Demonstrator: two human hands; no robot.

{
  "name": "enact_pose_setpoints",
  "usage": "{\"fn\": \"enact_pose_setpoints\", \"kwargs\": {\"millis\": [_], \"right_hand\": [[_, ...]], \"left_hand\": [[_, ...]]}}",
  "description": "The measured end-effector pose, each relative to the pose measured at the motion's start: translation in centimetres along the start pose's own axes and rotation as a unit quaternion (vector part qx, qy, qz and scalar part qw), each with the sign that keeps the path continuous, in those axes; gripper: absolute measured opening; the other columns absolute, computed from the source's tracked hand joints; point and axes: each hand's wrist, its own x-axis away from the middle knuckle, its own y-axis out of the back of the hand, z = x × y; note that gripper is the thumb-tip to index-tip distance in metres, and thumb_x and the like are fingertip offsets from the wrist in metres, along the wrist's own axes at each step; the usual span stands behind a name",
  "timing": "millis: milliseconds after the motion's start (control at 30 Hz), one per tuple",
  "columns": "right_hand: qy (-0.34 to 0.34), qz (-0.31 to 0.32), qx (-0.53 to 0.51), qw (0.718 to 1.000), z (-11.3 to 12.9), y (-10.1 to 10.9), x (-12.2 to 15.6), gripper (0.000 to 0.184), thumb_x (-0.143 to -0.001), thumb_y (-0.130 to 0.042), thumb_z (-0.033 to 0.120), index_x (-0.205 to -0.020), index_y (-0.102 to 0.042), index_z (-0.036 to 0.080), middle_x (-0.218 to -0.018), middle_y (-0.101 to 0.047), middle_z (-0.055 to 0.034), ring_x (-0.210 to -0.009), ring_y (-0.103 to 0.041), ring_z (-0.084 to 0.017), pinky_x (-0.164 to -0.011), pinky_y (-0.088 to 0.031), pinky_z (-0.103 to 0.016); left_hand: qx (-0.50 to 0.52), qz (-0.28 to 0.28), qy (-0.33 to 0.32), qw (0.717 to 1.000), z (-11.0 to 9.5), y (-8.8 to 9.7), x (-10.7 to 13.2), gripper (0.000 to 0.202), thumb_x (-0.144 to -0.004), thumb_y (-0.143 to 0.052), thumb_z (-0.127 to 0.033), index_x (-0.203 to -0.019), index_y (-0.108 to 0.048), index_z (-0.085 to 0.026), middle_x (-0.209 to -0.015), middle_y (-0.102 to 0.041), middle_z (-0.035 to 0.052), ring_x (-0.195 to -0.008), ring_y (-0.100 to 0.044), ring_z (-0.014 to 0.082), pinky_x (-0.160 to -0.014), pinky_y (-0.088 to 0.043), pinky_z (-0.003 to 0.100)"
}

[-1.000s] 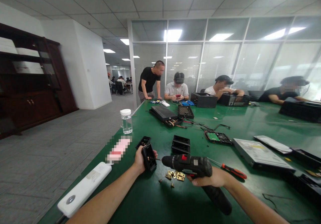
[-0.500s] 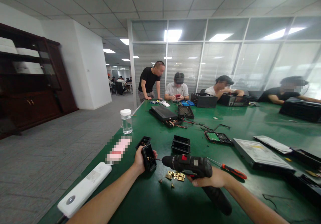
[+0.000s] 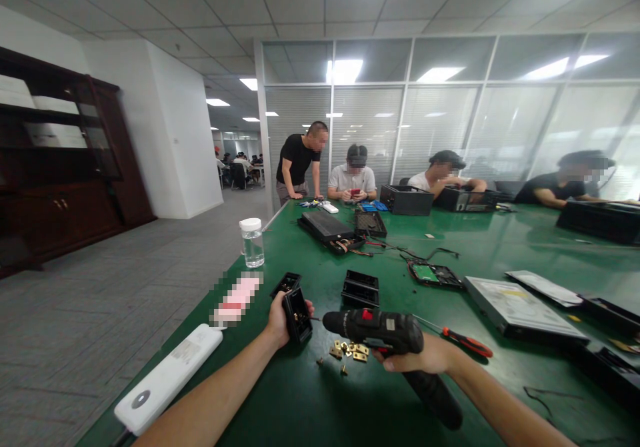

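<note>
My left hand point(image 3: 278, 317) grips a small black plastic housing point(image 3: 298, 314), held upright on the green table point(image 3: 310, 400). My right hand point(image 3: 423, 357) is wrapped round the handle of a black cordless screwdriver point(image 3: 385, 332). Its bit points left into the side of the housing. Several small brass parts and screws point(image 3: 349, 351) lie on the table just below the tool. A second black housing piece point(image 3: 286, 282) sits behind my left hand.
A white power strip point(image 3: 167, 377) lies at the near left edge, a water bottle point(image 3: 253, 241) further back. A black tray point(image 3: 360, 288), a red-handled screwdriver point(image 3: 463, 341), a circuit board point(image 3: 434, 274) and a flat drive point(image 3: 520, 308) lie to the right. Several people sit or stand at the far end.
</note>
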Motion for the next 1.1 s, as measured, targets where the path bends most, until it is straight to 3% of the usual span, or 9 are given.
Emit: {"fn": "enact_pose_setpoints", "kwargs": {"millis": [867, 1100], "right_hand": [[-0.036, -0.019, 0.030, 0.999, -0.4, 0.0, -0.1, 0.021, -0.068, -0.048, 0.034, -0.086, -0.052, 0.025, -0.083, -0.054, -0.0033, -0.079, -0.052, -0.015, -0.070, -0.043, -0.025], [-0.010, -0.037, 0.004, 0.999, -1.2, -0.3, 0.0, 0.018, -0.069, -0.048, 0.034, -0.083, -0.053, 0.024, -0.078, -0.054, -0.0033, -0.075, -0.052, -0.014, -0.067, -0.042, -0.024]], "left_hand": [[0.009, -0.004, -0.008, 1.000, 0.0, 0.0, -0.1, 0.043, -0.067, -0.035, -0.040, -0.070, -0.056, -0.004, -0.066, -0.059, 0.0159, -0.065, -0.056, 0.0238, -0.063, -0.041, 0.036], [-0.004, -0.001, -0.004, 1.000, 0.1, 0.2, -0.2, 0.046, -0.067, -0.034, -0.042, -0.070, -0.057, -0.003, -0.067, -0.059, 0.0158, -0.063, -0.056, 0.0228, -0.063, -0.042, 0.036]]}}
